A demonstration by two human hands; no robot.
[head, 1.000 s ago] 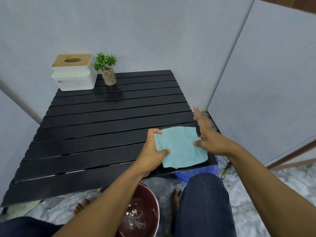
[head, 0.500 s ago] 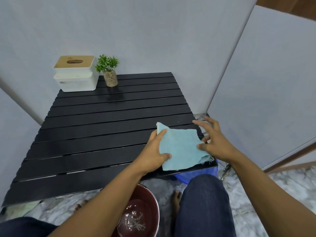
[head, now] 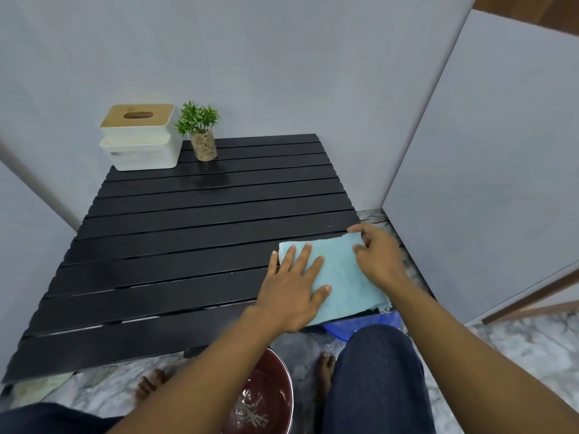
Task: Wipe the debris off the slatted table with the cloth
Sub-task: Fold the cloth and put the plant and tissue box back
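Hands on fuzzy blue cloth [head: 341,277] atop black slatted table [head: 188,233]: left hand [head: 293,296] pressing flat, fingers spread; right hand [head: 380,258] pinching its far edge.

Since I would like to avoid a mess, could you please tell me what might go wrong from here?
1. The cloth hangs over the near edge of the table; if the flat left hand lifts, it might slide off.
2. Any debris could fall through the gaps in the table onto the floor, missing the bowl below.
3. A wide sweep might tip the small plant at the far end.
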